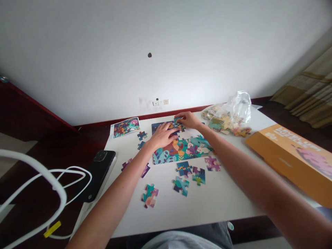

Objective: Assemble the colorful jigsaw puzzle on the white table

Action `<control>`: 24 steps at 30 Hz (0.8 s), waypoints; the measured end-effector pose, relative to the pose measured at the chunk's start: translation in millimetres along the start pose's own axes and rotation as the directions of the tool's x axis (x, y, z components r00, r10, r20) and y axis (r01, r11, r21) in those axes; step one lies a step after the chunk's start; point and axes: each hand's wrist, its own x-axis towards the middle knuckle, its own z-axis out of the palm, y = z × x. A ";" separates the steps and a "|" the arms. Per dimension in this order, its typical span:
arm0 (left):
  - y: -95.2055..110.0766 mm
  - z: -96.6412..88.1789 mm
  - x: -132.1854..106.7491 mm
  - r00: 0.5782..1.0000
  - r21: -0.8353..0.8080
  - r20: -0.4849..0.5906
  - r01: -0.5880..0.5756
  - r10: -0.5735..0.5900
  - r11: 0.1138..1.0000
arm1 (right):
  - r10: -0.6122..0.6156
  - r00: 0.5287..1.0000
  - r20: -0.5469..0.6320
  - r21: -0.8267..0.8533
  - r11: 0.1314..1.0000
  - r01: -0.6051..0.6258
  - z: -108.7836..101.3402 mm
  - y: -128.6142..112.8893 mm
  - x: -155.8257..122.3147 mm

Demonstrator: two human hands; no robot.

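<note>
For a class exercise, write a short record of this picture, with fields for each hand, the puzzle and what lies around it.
Right hand: pinching a jigsaw piece
Left hand: flat on the part-built jigsaw puzzle
Loose pieces: scattered on the white table
Nearby: plastic bag of pieces, orange box, picture sheet, black phone

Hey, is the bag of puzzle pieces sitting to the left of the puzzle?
No, the clear plastic bag of pieces lies to the right of the partly built jigsaw puzzle, just past the person's right hand.

Left forearm (116, 193) and right forearm (249, 169) reaching forward, left hand (162, 136) flat and palm-down, fingers spread, right hand (189, 120) curled, fingertips pinched together
</note>
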 end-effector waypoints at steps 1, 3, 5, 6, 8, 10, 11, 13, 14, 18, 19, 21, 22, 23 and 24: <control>0.5 -0.5 -0.1 1.000 -0.001 0.003 0.003 -0.003 1.000 | -0.010 1.000 -0.001 -0.008 1.000 0.010 0.7 -0.3 -0.8; 1.6 -1.7 -0.2 1.000 -0.003 0.013 0.015 -0.015 1.000 | -0.025 1.000 -0.007 -0.026 0.999 0.025 1.7 -0.5 -2.3; 2.7 -2.7 -0.2 0.999 -0.003 0.025 0.027 -0.027 1.000 | -0.026 1.000 -0.010 -0.035 0.999 0.026 1.8 -0.4 -3.2; 3.1 -3.2 -0.2 0.999 -0.003 0.030 0.031 -0.031 1.000 | -0.025 1.000 -0.010 -0.031 0.999 0.025 1.6 -0.2 -3.4; 3.4 -3.7 -0.2 0.999 -0.005 0.032 0.032 -0.032 0.999 | -0.027 1.000 -0.004 -0.004 1.000 0.027 1.0 0.8 -3.1; 3.3 -3.6 -0.1 0.999 -0.008 0.032 0.028 -0.028 1.000 | -0.033 0.999 0.009 0.029 0.999 0.033 0.8 2.3 -2.6; 3.1 -3.3 0.0 0.999 -0.009 0.032 0.028 -0.027 1.000 | -0.035 0.999 0.014 0.035 0.999 0.034 1.2 3.2 -2.4; 2.5 -2.5 0.3 0.999 -0.014 0.036 0.030 -0.029 0.999 | -0.037 0.999 0.011 0.021 0.999 0.037 2.5 4.6 -2.2; 2.2 -2.1 0.5 0.999 -0.017 0.037 0.031 -0.030 0.999 | -0.040 0.999 0.004 0.010 0.999 0.040 3.2 5.0 -2.2; 0.4 0.3 0.8 0.999 -0.032 0.026 0.027 -0.026 0.999 | -0.036 0.999 -0.008 0.039 0.999 0.036 2.2 2.5 -2.1; -0.2 1.2 0.7 1.000 -0.036 0.018 0.025 -0.024 0.999 | -0.034 0.999 -0.009 0.065 0.997 0.034 0.3 1.2 -1.9; -1.7 3.3 0.7 1.000 -0.044 -0.004 0.016 -0.016 0.999 | -0.028 0.999 -0.018 0.122 0.992 0.030 -5.7 -1.5 -0.9; -2.6 4.5 0.8 1.000 -0.048 -0.017 0.008 -0.009 0.999 | -0.020 0.999 -0.027 0.145 0.989 0.024 -9.7 -2.8 -0.3; -3.8 5.6 1.0 1.000 -0.053 -0.030 -0.003 0.001 0.999 | -0.010 0.999 -0.031 0.160 0.987 0.015 -14.3 -4.0 0.4; -5.2 6.5 1.3 0.999 -0.062 -0.041 -0.016 0.013 0.998 | 0.002 1.000 -0.027 0.164 0.986 0.002 -19.3 -5.4 1.0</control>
